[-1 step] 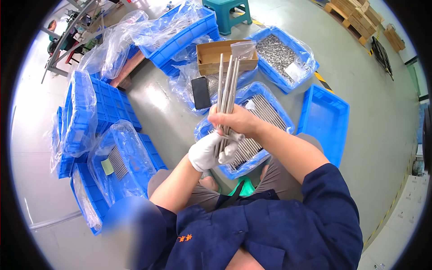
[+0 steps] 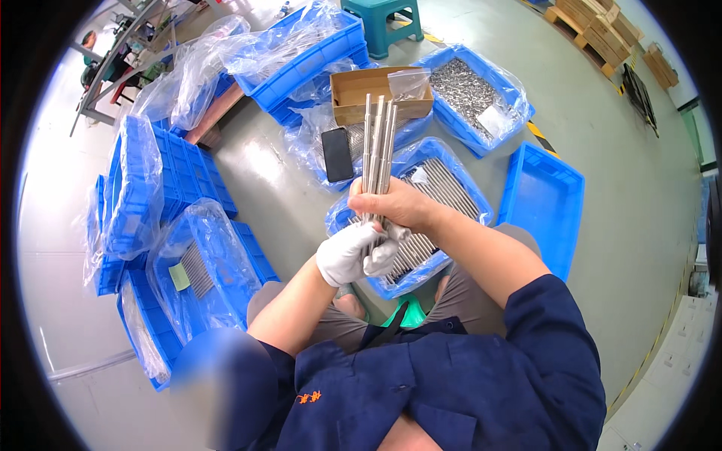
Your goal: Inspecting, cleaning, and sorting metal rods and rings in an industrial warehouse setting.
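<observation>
both right hand (image 2: 392,204) and gloved left hand (image 2: 352,254) grip metal rods (image 2: 377,143).

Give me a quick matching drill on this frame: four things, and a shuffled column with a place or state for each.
Things:
1. metal rods
2. black phone
3. empty blue tray
4. cardboard box

Places or states:
A. lying flat on clear plastic beside the rod crate
B. bare on the floor to the person's right
C. held upright as a bundle by the bare right hand, with the gloved left hand below
D. open-topped, beyond the held rod tips, a clear bag at its corner

Pairs: 1-C, 2-A, 3-B, 4-D
</observation>
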{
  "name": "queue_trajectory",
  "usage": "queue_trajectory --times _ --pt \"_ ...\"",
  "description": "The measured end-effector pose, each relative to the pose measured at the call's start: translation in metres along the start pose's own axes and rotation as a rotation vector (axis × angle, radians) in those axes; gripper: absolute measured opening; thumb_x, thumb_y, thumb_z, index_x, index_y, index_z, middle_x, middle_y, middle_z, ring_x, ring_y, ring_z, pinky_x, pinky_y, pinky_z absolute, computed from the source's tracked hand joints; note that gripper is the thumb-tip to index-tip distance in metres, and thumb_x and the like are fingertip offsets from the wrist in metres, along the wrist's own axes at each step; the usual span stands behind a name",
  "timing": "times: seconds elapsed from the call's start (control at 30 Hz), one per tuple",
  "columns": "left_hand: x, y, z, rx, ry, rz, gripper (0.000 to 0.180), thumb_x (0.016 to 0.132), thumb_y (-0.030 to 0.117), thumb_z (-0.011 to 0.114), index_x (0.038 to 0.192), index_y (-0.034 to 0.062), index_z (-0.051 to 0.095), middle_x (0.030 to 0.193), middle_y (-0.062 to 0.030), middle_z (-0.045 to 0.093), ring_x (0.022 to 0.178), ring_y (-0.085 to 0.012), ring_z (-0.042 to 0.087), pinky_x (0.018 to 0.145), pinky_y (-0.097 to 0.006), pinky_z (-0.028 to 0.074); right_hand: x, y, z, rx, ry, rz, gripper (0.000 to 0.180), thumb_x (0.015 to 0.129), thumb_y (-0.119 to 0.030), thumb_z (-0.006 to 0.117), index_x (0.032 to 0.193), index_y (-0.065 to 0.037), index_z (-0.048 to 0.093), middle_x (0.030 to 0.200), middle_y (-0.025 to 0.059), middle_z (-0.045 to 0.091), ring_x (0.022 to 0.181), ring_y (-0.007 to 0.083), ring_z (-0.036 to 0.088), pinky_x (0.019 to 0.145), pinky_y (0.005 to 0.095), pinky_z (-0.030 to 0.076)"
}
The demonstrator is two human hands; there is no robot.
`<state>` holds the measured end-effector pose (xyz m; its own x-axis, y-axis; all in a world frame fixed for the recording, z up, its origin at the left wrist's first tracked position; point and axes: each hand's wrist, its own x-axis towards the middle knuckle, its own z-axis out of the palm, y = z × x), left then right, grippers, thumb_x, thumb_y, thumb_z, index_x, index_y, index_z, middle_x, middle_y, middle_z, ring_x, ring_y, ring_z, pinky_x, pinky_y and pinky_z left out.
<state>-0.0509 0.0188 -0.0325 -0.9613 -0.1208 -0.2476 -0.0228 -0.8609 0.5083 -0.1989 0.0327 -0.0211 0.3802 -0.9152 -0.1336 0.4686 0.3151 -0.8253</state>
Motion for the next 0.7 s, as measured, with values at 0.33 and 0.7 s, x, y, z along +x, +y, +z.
queue_trajectory --times 0.33,0.7 --pt "-0.037 0.022 -0.006 0.358 0.570 0.185 0.025 0.085 0.033 0.046 0.085 0.0074 0.046 0.050 0.0008 0.040 0.037 -0.0059 0.034 0.035 -0.019 0.028 0.008 0.005 -0.036 0.064 0.581 0.105 0.026 0.080 -0.003 0.044 0.105 -0.006 0.045 0.073 -0.0002 0.045 0.060 0.0074 0.044 0.049 0.0192 0.039" --pt "-0.039 0.025 -0.018 0.267 0.630 0.275 0.019 0.079 0.017 0.055 0.091 0.0039 0.049 0.067 -0.0049 0.055 0.038 -0.0055 0.037 0.035 -0.018 0.027 0.010 0.013 -0.027 -0.972 0.391 -0.051 0.027 0.078 -0.005 0.047 0.104 -0.008 0.055 0.078 0.0098 0.061 0.062 0.0191 0.058 0.061 0.0281 0.046"
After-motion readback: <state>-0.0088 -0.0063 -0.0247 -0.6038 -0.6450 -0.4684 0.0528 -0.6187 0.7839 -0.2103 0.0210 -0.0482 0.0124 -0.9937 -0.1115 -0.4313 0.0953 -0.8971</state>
